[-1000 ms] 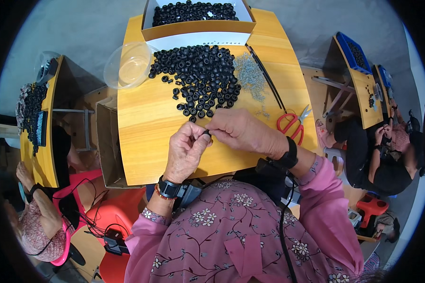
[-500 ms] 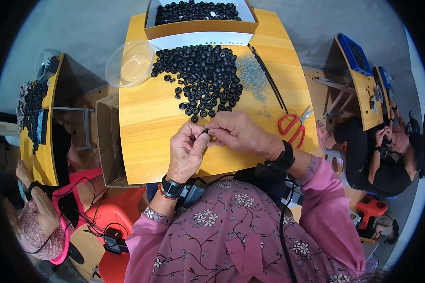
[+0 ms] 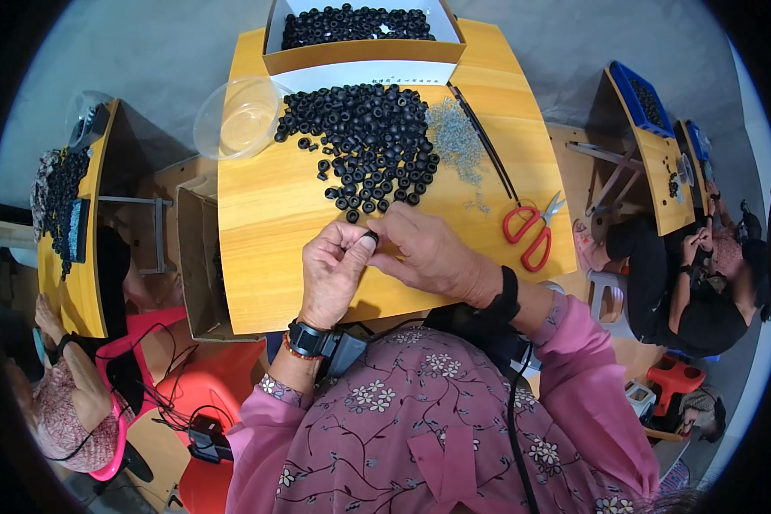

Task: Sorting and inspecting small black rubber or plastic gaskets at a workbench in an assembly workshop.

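Between the thumb and forefinger of my left hand is a small round black piece, like a bead or cap with a hole. My right hand bends over it from the right, fingers closed at the piece; what they pinch, if anything, is hidden. Just beyond both hands spreads a heap of the same black pieces, several lying loose at its near edge. Right of the heap is a pile of tiny clear or silvery bits. Red-handled scissors lie open on the table to my right.
At the back of the yellow table stands a box of more black pieces. A clear plastic bowl sits at the left edge. Thin black rods lie on the right. Other people work at tables on both sides.
Both hands have shifted slightly left and stay together at the black piece. My right hand has turned a little, its wrist coming nearer to me.
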A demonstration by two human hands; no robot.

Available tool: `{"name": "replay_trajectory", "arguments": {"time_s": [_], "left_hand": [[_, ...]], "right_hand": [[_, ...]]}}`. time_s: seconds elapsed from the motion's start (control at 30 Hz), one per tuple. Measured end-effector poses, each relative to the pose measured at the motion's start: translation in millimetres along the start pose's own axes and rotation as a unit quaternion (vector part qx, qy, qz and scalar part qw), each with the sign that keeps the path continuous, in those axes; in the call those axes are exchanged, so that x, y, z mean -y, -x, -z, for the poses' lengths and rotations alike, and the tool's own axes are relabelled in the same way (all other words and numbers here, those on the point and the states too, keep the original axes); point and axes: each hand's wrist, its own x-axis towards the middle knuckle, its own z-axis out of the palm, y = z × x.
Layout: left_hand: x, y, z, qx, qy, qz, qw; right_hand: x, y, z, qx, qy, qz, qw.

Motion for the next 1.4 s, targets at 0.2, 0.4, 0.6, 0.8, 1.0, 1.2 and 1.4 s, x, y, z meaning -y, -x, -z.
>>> {"name": "replay_trajectory", "arguments": {"time_s": [0.2,0.4,0.6,0.8,1.0,1.2,1.4], "left_hand": [[0.9,0.6,4.1,0.007,0.084,0.016,0.996],[-7.4,2.5,7.0,0.015,0.145,0.053,0.988],[-5.3,3.7,14.4,0.051,0.160,0.040,0.985],[-11.3,3.2,6.7,0.029,0.124,0.052,0.991],[-3.4,4.1,6.2,0.016,0.096,0.039,0.994],[-3.1,5.4,0.6,0.000,0.090,0.022,0.996],[-0.9,6.8,0.3,0.004,0.108,-0.005,0.994]], "right_hand": [[-2.7,0.1,-12.0,-0.037,0.001,-0.018,0.999],[0.1,-2.1,-15.0,-0.051,-0.080,-0.037,0.995],[-1.0,-2.2,-12.4,-0.032,-0.076,0.009,0.997],[-8.1,-4.0,-9.0,-0.022,-0.037,0.026,0.999],[-6.1,-0.8,-15.7,-0.039,-0.036,-0.013,0.999],[-5.3,-0.5,-15.0,-0.041,-0.055,-0.018,0.997],[-7.8,1.6,-22.8,-0.050,-0.062,-0.013,0.997]]}}
